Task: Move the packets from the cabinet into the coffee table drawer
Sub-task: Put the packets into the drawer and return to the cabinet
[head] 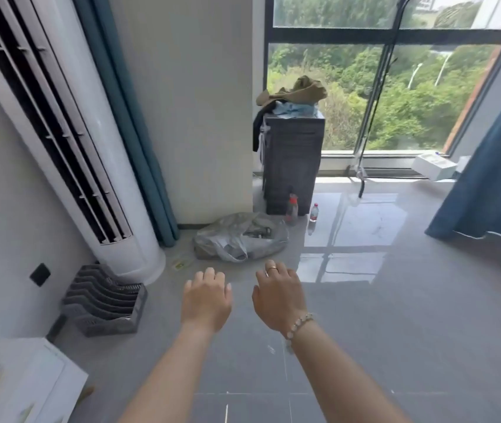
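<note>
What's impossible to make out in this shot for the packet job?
Head view only.
white unit: cut off by the bottom-left corner and blurred; what it holds is unseen.
plastic bag: crumpled film hides its contents.
water bottle: label too small to read.
left hand, right hand: fingertips mostly hidden behind the knuckles.

Bare forearms; right hand wears ring, pale bead bracelet.
</note>
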The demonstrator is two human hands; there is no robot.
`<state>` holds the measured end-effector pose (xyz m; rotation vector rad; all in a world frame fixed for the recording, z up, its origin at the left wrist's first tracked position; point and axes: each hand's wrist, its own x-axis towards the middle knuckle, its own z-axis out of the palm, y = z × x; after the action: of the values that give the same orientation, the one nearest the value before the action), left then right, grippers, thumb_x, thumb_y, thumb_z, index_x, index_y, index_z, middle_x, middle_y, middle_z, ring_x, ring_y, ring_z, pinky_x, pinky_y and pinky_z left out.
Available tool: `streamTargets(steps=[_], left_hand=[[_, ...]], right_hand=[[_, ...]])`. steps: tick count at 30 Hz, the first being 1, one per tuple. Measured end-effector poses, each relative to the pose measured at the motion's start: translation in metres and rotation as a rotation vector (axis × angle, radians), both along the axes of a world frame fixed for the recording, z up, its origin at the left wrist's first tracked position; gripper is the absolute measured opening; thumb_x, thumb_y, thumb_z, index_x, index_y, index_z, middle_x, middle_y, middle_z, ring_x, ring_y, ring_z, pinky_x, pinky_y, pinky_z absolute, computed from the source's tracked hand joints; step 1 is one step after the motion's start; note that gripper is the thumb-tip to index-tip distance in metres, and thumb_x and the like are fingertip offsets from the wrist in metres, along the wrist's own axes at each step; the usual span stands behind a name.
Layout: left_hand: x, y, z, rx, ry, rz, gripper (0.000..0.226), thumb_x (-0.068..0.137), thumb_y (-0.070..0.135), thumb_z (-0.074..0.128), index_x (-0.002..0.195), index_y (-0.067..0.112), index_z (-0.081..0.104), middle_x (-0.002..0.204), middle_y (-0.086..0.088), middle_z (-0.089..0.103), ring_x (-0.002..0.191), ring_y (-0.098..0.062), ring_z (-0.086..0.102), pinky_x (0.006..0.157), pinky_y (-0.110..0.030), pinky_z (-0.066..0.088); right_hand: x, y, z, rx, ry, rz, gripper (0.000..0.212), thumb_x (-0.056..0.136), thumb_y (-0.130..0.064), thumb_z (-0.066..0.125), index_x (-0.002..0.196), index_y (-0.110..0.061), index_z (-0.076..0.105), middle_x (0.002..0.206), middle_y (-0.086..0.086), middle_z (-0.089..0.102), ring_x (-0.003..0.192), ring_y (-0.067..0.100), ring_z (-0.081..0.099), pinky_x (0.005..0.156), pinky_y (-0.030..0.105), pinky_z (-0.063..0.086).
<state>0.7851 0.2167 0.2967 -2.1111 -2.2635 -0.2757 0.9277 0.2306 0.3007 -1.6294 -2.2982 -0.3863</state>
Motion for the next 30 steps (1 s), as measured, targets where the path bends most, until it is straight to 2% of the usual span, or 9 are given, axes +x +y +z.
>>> streamTargets(steps=[2, 6, 9, 12, 22, 25, 27, 28, 30], left_hand=[[-0.030, -0.006, -0.001, 0.043, 0.016, 0.067, 0.029, 0.098, 0.033, 0.037, 0.106, 0.014, 0.058, 0.112, -0.004, 0.056, 0.107, -0.024, 0.051, 0.085, -0.034, 0.037], [-0.087, -0.027, -0.001, 0.094, -0.030, 0.224, 0.026, 0.095, 0.028, 0.045, 0.098, 0.009, 0.063, 0.104, -0.008, 0.061, 0.100, -0.028, 0.056, 0.079, -0.036, 0.041], [-0.127, -0.042, -0.004, 0.024, 0.004, 0.359, 0.032, 0.099, 0.033, 0.032, 0.109, 0.014, 0.056, 0.115, -0.002, 0.054, 0.109, -0.021, 0.050, 0.086, -0.032, 0.038], [-0.168, -0.051, -0.007, 0.017, 0.016, 0.469, 0.034, 0.100, 0.034, 0.028, 0.111, 0.016, 0.055, 0.118, 0.000, 0.053, 0.111, -0.019, 0.049, 0.085, -0.030, 0.037], [-0.280, -0.065, 0.001, 0.038, 0.051, 0.802, 0.035, 0.100, 0.032, 0.032, 0.111, 0.014, 0.059, 0.112, -0.004, 0.058, 0.104, -0.024, 0.054, 0.080, -0.033, 0.040], [-0.308, -0.076, -0.001, -0.010, 0.064, 0.918, 0.036, 0.100, 0.034, 0.029, 0.116, 0.016, 0.056, 0.116, -0.001, 0.056, 0.106, -0.021, 0.052, 0.080, -0.031, 0.039], [-0.322, -0.083, -0.006, -0.027, 0.070, 0.988, 0.036, 0.100, 0.035, 0.029, 0.116, 0.016, 0.055, 0.115, -0.001, 0.055, 0.105, -0.021, 0.052, 0.077, -0.030, 0.038], [-0.328, -0.087, -0.009, -0.013, 0.069, 1.020, 0.035, 0.099, 0.034, 0.033, 0.114, 0.015, 0.058, 0.112, -0.002, 0.057, 0.102, -0.023, 0.054, 0.074, -0.031, 0.038], [-0.337, -0.101, -0.015, 0.021, 0.035, 1.079, 0.028, 0.094, 0.030, 0.048, 0.100, 0.010, 0.066, 0.097, -0.006, 0.063, 0.086, -0.027, 0.059, 0.064, -0.033, 0.039]], right_hand=[[-0.033, 0.009, 0.000, 0.015, 0.017, 0.068, 0.025, 0.048, -0.031, 0.083, 0.059, -0.016, 0.066, 0.075, 0.005, 0.069, 0.064, 0.021, 0.064, 0.053, 0.028, 0.050], [-0.101, 0.014, -0.003, 0.030, 0.015, 0.233, 0.023, 0.053, -0.031, 0.080, 0.060, -0.016, 0.064, 0.071, 0.004, 0.065, 0.062, 0.020, 0.061, 0.052, 0.030, 0.049], [-0.149, 0.014, -0.008, 0.026, 0.030, 0.363, 0.022, 0.053, -0.029, 0.080, 0.058, -0.016, 0.063, 0.067, 0.002, 0.061, 0.059, 0.019, 0.058, 0.051, 0.030, 0.047], [-0.197, 0.018, -0.010, 0.021, 0.054, 0.476, 0.023, 0.051, -0.028, 0.081, 0.059, -0.016, 0.063, 0.065, 0.001, 0.059, 0.057, 0.019, 0.057, 0.049, 0.030, 0.047], [-0.349, 0.037, -0.013, -0.010, 0.106, 0.822, 0.020, 0.056, -0.026, 0.080, 0.059, -0.018, 0.062, 0.064, 0.000, 0.059, 0.055, 0.019, 0.057, 0.048, 0.028, 0.045], [-0.387, 0.031, -0.018, -0.002, 0.110, 0.928, 0.012, 0.065, -0.027, 0.064, 0.057, -0.018, 0.062, 0.062, -0.001, 0.058, 0.054, 0.017, 0.055, 0.047, 0.027, 0.043], [-0.410, 0.028, -0.022, -0.016, 0.126, 0.988, 0.021, 0.070, -0.027, 0.048, 0.056, -0.019, 0.062, 0.061, -0.002, 0.057, 0.054, 0.017, 0.055, 0.047, 0.027, 0.043], [-0.420, 0.025, -0.023, -0.027, 0.126, 1.014, 0.021, 0.070, -0.027, 0.049, 0.056, -0.019, 0.061, 0.061, -0.003, 0.057, 0.054, 0.017, 0.055, 0.047, 0.027, 0.043], [-0.438, 0.016, -0.027, -0.059, 0.093, 1.077, 0.012, 0.065, -0.028, 0.060, 0.056, -0.019, 0.060, 0.061, -0.003, 0.056, 0.054, 0.017, 0.055, 0.048, 0.028, 0.043]])
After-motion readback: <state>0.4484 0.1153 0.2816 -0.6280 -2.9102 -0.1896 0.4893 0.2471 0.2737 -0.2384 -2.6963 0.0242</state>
